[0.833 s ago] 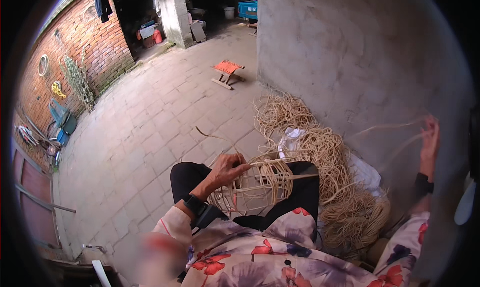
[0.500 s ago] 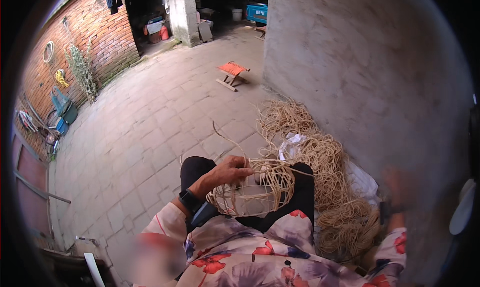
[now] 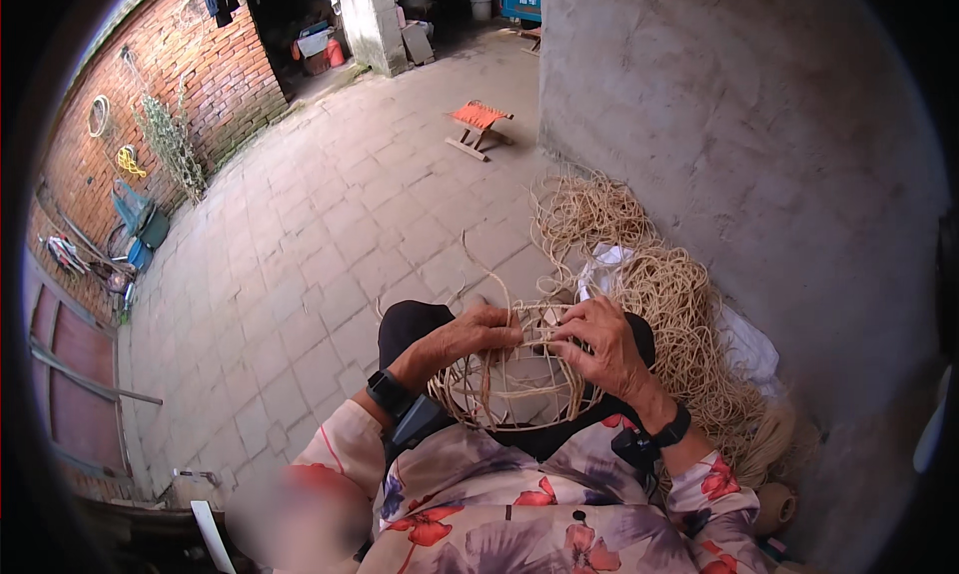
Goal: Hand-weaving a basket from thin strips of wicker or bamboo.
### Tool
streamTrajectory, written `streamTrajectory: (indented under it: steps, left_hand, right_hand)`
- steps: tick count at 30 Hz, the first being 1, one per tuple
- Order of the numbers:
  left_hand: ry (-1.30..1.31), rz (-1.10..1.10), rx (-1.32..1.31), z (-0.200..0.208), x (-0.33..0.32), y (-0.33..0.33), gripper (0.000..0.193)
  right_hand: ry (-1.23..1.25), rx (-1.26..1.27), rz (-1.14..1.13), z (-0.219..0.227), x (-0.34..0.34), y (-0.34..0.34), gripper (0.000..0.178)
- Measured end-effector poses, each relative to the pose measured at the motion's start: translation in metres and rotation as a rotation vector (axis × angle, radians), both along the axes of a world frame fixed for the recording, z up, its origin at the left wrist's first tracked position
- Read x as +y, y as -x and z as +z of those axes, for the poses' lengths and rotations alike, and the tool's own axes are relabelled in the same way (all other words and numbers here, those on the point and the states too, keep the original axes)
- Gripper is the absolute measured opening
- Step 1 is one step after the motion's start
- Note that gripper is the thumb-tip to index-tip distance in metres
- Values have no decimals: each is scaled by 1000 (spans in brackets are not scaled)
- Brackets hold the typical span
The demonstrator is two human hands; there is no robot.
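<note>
On my lap rests a round, open wire-frame basket [image 3: 499, 422], partly wound with tan straw cord. My left hand [image 3: 465, 336] is closed at its far rim, with finger and thumb pinching cord there. A loose cord end [image 3: 486, 264] sticks up beyond that hand. At the right part of the same rim is my right hand [image 3: 607, 354], its fingers bent and drawn together on the straw cord [image 3: 544, 314]. The fingers partly hide the far rim and whatever strand lies between them.
A large heap of tan cord [image 3: 664, 304] lies close on my right, over white sacking [image 3: 747, 349], along the grey wall [image 3: 719, 104]. An orange-topped folding stool [image 3: 480, 119] stands ahead on the paved floor [image 3: 290, 304]. Tubs [image 3: 150, 229] sit by the brick wall at left.
My right hand has swung in from the far right, beside the wall, to the basket's rim. The left hand stays at the rim. The whole view has shifted slightly.
</note>
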State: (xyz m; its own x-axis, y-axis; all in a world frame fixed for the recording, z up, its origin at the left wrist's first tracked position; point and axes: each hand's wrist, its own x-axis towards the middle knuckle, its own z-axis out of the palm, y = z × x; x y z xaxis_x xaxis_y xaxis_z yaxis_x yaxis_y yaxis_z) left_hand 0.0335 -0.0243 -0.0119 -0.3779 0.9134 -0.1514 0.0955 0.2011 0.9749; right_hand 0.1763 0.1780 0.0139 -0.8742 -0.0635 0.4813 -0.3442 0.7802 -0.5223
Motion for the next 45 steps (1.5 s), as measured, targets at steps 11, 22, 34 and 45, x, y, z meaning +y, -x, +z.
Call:
streamTrajectory:
  steps: [11,22,34,45]
  left_hand:
    - [-61,91,-51,0,5,-9,22]
    - [63,55,133,-8,6,-7,19]
    - [29,275,669,-1,7,-32,25]
    - [-187,332,684,-2,9,-37,20]
  right_hand:
    - [-133,3,-19,11,-24,-13,13]
    - [-16,-357,31,-11,11,69,13]
    - [484,-947,346,-47,20,107,13]
    - [269,-965,459,-58,19,110,15]
